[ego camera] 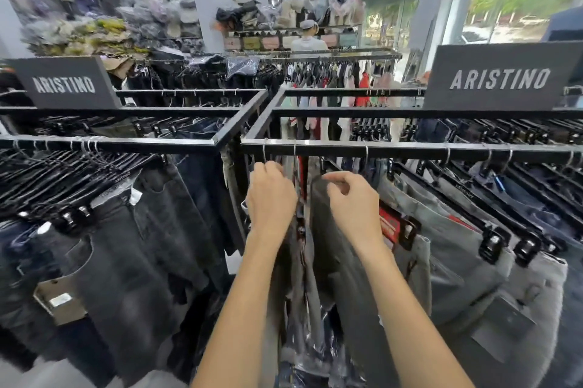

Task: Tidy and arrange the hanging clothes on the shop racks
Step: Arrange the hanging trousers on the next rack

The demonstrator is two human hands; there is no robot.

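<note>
Under the near rail (pixel 410 149), my right hand (pixel 350 204) pinches the top edge of the dark grey jeans (pixel 340 261) — fingers curled. My left hand (pixel 271 198) reaches into the hanging clothes (pixel 293 277) just beside — its grip I cannot tell.

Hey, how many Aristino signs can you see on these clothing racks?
2. The left sign stands atop the left rack; the right sign stands atop the right rack, cut off by the frame edge. Others may be outside the view.
</note>
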